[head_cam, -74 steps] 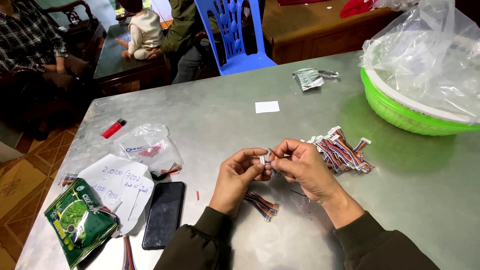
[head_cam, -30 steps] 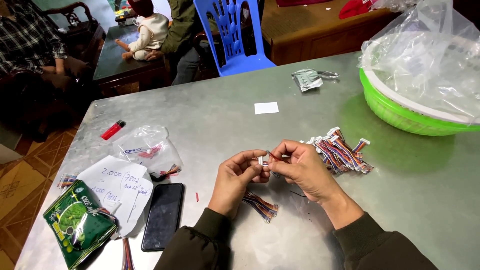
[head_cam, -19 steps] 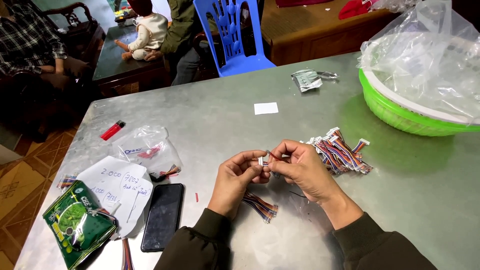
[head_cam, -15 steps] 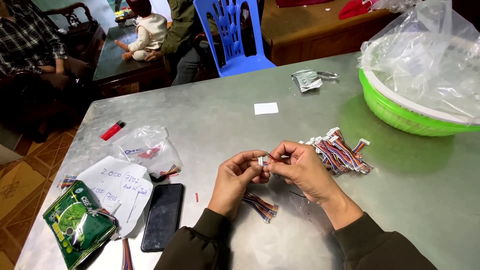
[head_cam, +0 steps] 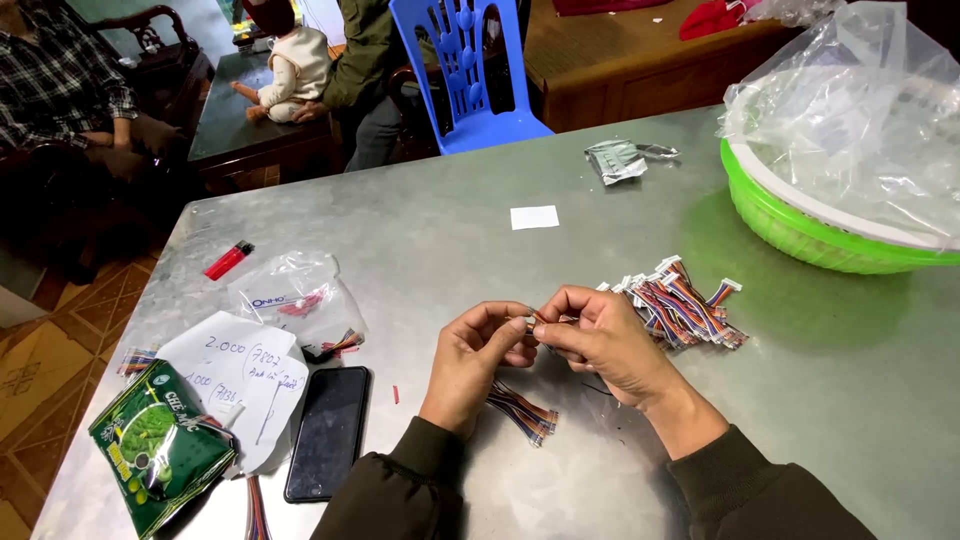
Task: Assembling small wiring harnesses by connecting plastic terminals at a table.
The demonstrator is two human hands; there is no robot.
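Both hands, the left hand (head_cam: 478, 352) and the right hand (head_cam: 600, 340), are bare, with no rings. The long sleeves (head_cam: 395, 495) are dark brown-green and thick.

Soft even daylight — sharp, faint tabletop glare

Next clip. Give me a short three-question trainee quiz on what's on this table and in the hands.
1. True or false: the left hand and the right hand meet at one small connector piece above the table.
2. What lies just right of the right hand? A) a pile of multicoloured wire harnesses B) a pair of scissors C) a roll of tape
3. Fill in: the black phone lies screen up beside the sheets of ____ with handwriting.

Key: 1 true; 2 A; 3 paper.
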